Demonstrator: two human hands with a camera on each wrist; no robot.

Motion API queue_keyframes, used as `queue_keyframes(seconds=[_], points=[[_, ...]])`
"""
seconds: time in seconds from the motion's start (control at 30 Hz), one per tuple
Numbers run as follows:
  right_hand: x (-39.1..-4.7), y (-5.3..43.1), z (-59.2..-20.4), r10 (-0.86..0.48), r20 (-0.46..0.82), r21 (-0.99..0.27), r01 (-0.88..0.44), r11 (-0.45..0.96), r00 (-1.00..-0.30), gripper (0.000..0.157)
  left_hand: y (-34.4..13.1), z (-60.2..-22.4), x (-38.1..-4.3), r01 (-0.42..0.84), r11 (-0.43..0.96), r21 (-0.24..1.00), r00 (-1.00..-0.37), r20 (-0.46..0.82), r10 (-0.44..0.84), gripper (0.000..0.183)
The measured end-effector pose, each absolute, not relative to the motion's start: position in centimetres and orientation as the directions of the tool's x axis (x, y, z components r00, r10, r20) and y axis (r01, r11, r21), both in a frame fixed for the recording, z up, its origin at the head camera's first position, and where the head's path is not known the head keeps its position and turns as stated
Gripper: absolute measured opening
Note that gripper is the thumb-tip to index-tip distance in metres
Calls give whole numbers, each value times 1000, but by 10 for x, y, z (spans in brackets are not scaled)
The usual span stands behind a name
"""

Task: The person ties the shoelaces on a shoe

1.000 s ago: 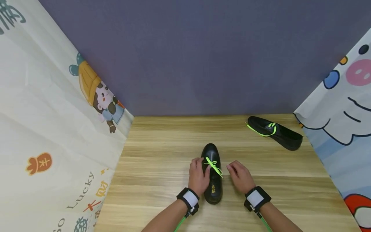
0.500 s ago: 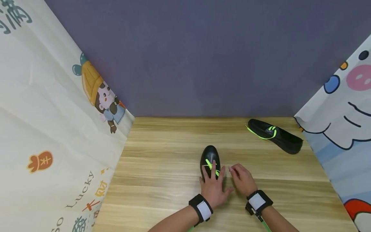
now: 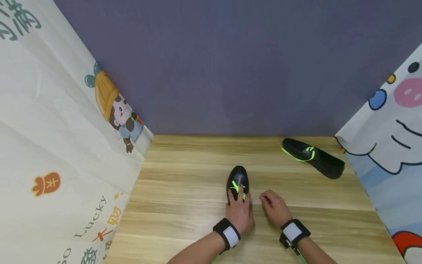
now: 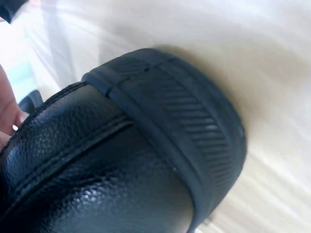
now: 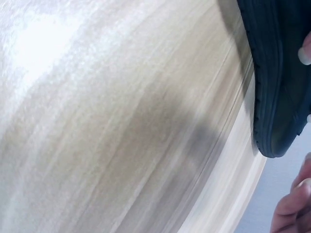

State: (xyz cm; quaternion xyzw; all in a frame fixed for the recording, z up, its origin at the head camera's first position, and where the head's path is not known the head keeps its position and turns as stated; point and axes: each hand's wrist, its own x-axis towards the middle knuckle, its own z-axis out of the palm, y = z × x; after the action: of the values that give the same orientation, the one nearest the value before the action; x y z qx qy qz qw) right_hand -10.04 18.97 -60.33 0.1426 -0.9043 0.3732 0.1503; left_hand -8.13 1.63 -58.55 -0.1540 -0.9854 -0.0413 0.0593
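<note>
A black lace-up shoe (image 3: 238, 175) stands on the wooden surface in the head view, toe pointing away, with its bright green lace (image 3: 235, 184) tied in a bow. My left hand (image 3: 239, 215) lies over its rear half and holds it, fingers reaching across the lacing and covering the opening and heel. The thumb is hidden in the head view. Close up in the left wrist view is the shoe's ridged heel (image 4: 180, 126). To the right of the shoe, apart from it, my right hand (image 3: 277, 209) rests loosely curled with nothing visible in it.
A second black shoe (image 3: 311, 158) lies at the back right, its green lace loose and trailing. A dark grey-blue panel (image 3: 244, 73) rises behind the wooden surface (image 3: 184, 176). Printed white sheets border the left (image 3: 62, 121) and right (image 3: 372, 134) sides.
My left hand has moved from the shoe's left side to over its rear. Its spread fingers and thumb have since drawn in around the shoe. The right hand has stayed nearly still.
</note>
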Motion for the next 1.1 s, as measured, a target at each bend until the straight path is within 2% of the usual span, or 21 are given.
queue_keyframes(seconds=[0.13,0.47,0.9,1.1], points=[[-101,190,-605,-148,372,-633,-367,681,-916,15,6,-588,-92,301,951,76,-944,163,286,60],[-99,192,-605,-148,336,-652,-343,676,-930,9,-24,-591,-122,200,967,155,-974,142,179,67],[-103,202,-606,-142,442,-602,-410,685,-886,16,-61,-589,-153,77,956,285,-991,124,43,69],[-103,204,-608,-126,396,-622,-367,692,-910,17,-82,-591,-172,42,954,297,-994,111,10,69]])
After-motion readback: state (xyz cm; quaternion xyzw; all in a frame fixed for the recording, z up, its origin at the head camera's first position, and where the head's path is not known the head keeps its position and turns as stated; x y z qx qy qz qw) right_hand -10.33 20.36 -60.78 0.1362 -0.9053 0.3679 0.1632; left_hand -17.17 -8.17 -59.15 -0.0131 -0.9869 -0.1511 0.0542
